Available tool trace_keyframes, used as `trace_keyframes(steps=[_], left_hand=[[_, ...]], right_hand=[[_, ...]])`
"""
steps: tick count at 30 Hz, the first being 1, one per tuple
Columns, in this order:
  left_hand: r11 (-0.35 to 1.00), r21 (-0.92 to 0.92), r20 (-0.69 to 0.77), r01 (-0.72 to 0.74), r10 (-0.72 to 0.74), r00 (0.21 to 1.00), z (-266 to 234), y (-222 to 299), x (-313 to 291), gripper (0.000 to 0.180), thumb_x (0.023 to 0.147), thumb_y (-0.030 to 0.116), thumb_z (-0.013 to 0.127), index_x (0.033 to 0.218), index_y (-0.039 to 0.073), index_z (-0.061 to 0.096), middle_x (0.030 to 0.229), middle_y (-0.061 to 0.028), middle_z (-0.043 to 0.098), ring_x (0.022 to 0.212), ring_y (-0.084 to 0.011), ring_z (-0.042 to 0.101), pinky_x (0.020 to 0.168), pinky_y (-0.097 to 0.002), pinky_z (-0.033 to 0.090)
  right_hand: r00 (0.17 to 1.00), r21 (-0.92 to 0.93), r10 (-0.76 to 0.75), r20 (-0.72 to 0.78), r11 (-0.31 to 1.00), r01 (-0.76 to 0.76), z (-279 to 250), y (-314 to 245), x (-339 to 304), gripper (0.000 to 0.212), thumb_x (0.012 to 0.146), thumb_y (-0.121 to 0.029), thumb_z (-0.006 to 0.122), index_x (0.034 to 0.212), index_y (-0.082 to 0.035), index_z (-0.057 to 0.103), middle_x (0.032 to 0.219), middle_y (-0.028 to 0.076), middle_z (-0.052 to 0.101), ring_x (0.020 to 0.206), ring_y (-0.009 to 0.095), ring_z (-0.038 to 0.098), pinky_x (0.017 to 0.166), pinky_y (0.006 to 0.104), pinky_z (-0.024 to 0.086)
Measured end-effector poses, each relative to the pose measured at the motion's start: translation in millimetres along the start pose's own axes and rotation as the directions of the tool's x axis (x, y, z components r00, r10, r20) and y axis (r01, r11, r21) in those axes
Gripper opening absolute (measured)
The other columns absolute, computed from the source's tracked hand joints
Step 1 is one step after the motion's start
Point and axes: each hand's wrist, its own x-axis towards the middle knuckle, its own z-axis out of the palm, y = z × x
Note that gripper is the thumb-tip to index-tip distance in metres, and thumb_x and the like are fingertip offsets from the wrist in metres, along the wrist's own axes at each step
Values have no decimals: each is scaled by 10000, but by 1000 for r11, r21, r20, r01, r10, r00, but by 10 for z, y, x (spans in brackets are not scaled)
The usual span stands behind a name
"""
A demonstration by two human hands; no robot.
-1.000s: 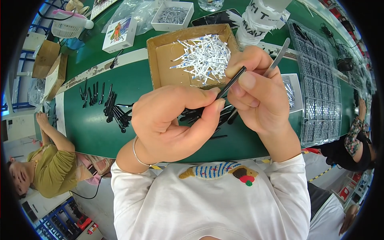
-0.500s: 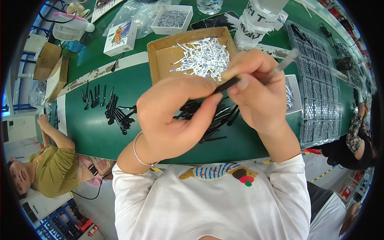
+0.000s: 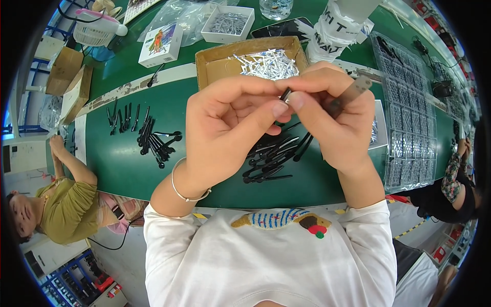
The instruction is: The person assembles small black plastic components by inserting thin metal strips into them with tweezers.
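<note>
In front of my chest, my left hand [image 3: 217, 125] and my right hand [image 3: 340, 123] meet fingertip to fingertip. Both pinch a small black slender part [image 3: 285, 94], with a tiny pale spot at its lower end; most of it is hidden by the fingers. A flat greyish strip with dark spots [image 3: 362, 85] sticks out behind my right hand's fingers, apparently tucked in that hand. Below the hands lies a pile of black stems with rounded ends [image 3: 271, 158]. Just beyond them stands a cardboard box [image 3: 212, 71] holding white and blue slips [image 3: 268, 64].
More black stems [image 3: 156, 140] lie at left. White boxes of small metallic parts [image 3: 227, 25] stand behind and at right [image 3: 378, 125]. Clear compartment trays [image 3: 409, 128] line the right side. A wrapped white roll [image 3: 335, 30] stands at the back. A person [image 3: 69, 204] sits at left.
My hands have turned so that the black part now stands steeper between the fingertips. My left fingers have opened out from their curl, and the grey strip has tilted.
</note>
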Motion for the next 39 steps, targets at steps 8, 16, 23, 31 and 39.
trace_keyframes(steps=[8,16,23,31,39], left_hand=[[958,147,6,-245,247,969,-81,10,2,142,873,-8,546,1002,-59,577,894,-175,653,811,-250,663,641,-307,574],[922,243,70,-302,294,953,-134,54,-23,104,864,-27,551,959,-63,572,916,-191,649,848,-265,658,686,-322,569],[833,392,96,-390,384,918,-96,64,-55,157,837,-75,561,993,-86,575,942,-187,650,867,-247,657,770,-344,550],[752,394,51,-529,556,830,-109,-15,-7,210,694,-120,631,895,-65,650,852,-146,684,768,-203,678,692,-272,533],[742,358,215,-567,526,823,-194,35,-36,157,821,-55,561,970,-98,582,973,-240,644,958,-331,639,861,-428,511]], right_hand=[[996,-174,56,-73,982,-68,-251,-220,59,566,990,-392,241,985,67,572,961,129,525,723,146,483,582,230,387],[986,392,168,-21,908,-146,-228,-312,24,113,900,-45,495,951,44,447,937,135,450,808,198,612,801,342,568],[999,336,23,-45,942,-7,-103,-323,-75,184,872,-7,522,1023,83,468,1025,214,501,918,325,641,797,362,568],[987,187,-151,53,973,138,-68,-271,-107,138,855,-43,586,934,29,499,994,221,567,870,324,659,744,362,584],[941,-53,-285,181,953,299,4,-292,-142,78,927,-75,505,996,-41,491,1012,254,590,957,387,631,752,390,576]])
